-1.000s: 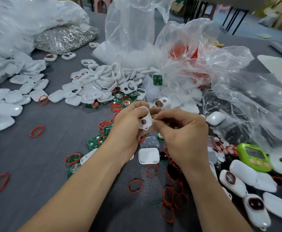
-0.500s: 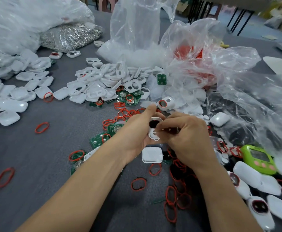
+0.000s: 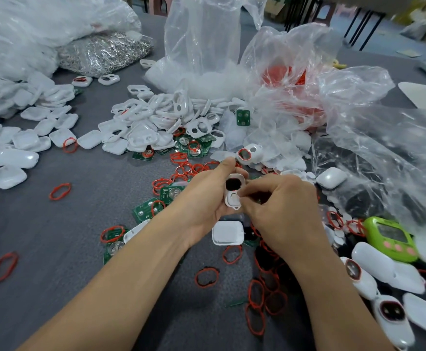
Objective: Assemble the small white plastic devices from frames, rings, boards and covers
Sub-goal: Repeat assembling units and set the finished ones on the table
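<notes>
My left hand [image 3: 204, 196] grips a small white frame [image 3: 234, 190] upright above the grey table, thumb along its top edge. The frame's dark opening faces me. My right hand [image 3: 280, 211] has its fingertips pinched against the frame's lower right edge; what they hold is hidden. Below the hands lies a white cover [image 3: 227, 233]. Red rings [image 3: 257, 297] are scattered near my right wrist, green boards [image 3: 147, 209] lie left of my left hand, and a heap of white frames [image 3: 161, 122] sits further back.
White covers [image 3: 32, 138] are piled at the left. Clear plastic bags [image 3: 358, 138] fill the back and right, one over a bag of metal parts [image 3: 105, 51]. Assembled white devices [image 3: 394, 323] and a green device [image 3: 390, 239] lie at the right. The table [image 3: 55, 236] is grey cloth.
The frame was turned from tilted to upright, dark opening toward me, and lowered a little. My right fingers moved from its upper edge to its lower right edge.
</notes>
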